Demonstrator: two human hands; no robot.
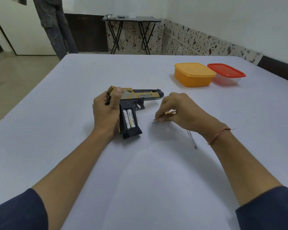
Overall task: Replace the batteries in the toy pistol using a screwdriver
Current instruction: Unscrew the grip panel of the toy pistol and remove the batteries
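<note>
A black and tan toy pistol (140,97) lies on its side on the white table (106,163), barrel pointing right. Its grip compartment is open and shows two white batteries (129,120) side by side. My left hand (106,112) grips the rear of the pistol, thumb on top of the slide. My right hand (179,112) hovers right of the pistol and pinches a thin tan piece, probably the battery cover (165,115). A screwdriver's metal shaft (192,140) sticks out on the table below my right wrist; its handle is hidden.
An orange lidded box (194,74) and a clear box with a red lid (226,74) stand at the table's far right. Beyond the table a person's legs (56,27) stand at the left, near a black folding table (131,19) by the wall.
</note>
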